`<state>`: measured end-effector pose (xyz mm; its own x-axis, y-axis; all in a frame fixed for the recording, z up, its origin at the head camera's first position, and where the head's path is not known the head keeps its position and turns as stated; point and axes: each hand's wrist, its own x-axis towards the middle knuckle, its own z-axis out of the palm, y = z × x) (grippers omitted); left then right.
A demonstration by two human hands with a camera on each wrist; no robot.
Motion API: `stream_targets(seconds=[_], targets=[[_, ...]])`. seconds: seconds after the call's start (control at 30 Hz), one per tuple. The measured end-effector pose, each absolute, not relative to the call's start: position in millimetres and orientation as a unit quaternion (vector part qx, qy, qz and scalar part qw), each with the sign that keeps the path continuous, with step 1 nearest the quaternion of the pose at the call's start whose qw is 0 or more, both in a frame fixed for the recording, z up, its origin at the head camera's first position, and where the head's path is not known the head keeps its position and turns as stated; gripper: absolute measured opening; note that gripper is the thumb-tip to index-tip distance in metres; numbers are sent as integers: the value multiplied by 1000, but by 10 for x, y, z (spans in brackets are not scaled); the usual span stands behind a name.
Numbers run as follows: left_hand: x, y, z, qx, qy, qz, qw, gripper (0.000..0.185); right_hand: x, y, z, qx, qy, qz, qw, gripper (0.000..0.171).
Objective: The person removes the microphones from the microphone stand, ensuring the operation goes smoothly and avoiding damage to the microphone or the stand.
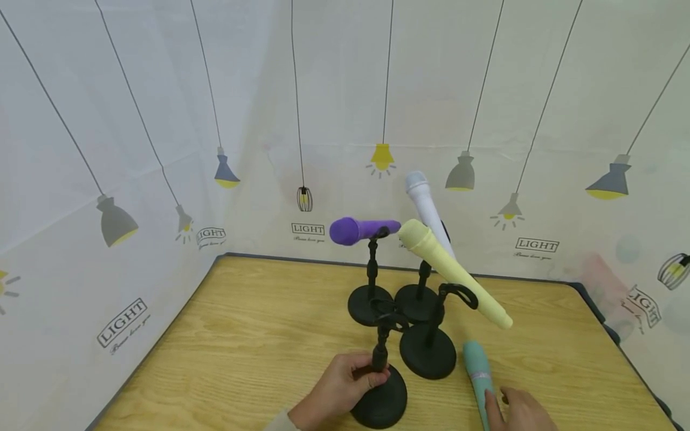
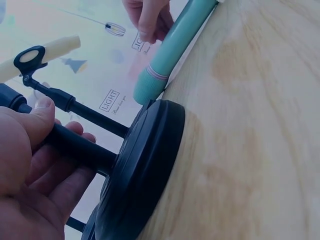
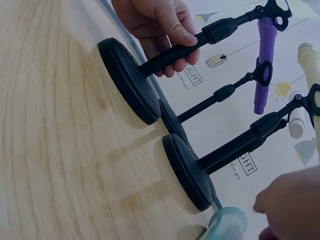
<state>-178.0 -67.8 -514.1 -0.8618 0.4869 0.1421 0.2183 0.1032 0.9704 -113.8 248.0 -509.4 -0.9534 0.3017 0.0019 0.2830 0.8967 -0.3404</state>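
Empty stand [image 1: 380,383], 3 loaded stands [image 1: 426,350] behind

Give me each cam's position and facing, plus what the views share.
Head: above the table, looking forward and down at four mic stands; both hands show, left hand gripping the empty stand, right hand on the teal microphone.
Left wrist: low beside the stand's base, facing the right hand; left fingers in view.
Right wrist: low over the table, facing the left hand; right hand blurred at the edge.
Shared: the empty stand and teal microphone appear in all three.
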Motion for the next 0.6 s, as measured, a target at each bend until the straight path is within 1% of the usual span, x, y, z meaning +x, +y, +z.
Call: stream_targets(seconds=[0.07, 0.13, 0.2, 0.23, 0.33, 0.43, 0.53, 0.6], targets=[[-1773, -686, -5137, 236, 733, 627, 114, 17, -1090, 2426, -5069, -138, -966, 197, 94, 41], [-1770, -698, -5132, 234, 734, 627, 117, 18, -1060, 2376, -5066, -106, -955, 227, 159, 29], [-1769, -710, -5129, 232, 736, 625, 119, 19, -1050, 2333, -5075, -70, -941, 256, 211, 16], [-1770, -717, -5126, 228, 739, 623, 120, 19, -1051, 2319, -5075, -52, -935, 269, 225, 11], [-1775, -733, -5130, 217, 745, 618, 124, 20, -1062, 2288, -5047, -14, -926, 299, 231, 10], [-1780, -741, -5142, 210, 749, 615, 127, 22, -1078, 2240, -4990, 6, -920, 333, 207, 10], [-1777, -743, -5159, 212, 749, 615, 125, 23, -1101, 2145, -4947, 32, -903, 378, 204, 12], [-1775, -746, -5162, 212, 749, 615, 125, 24, -1116, 2064, -4905, 44, -889, 413, 192, 14]])
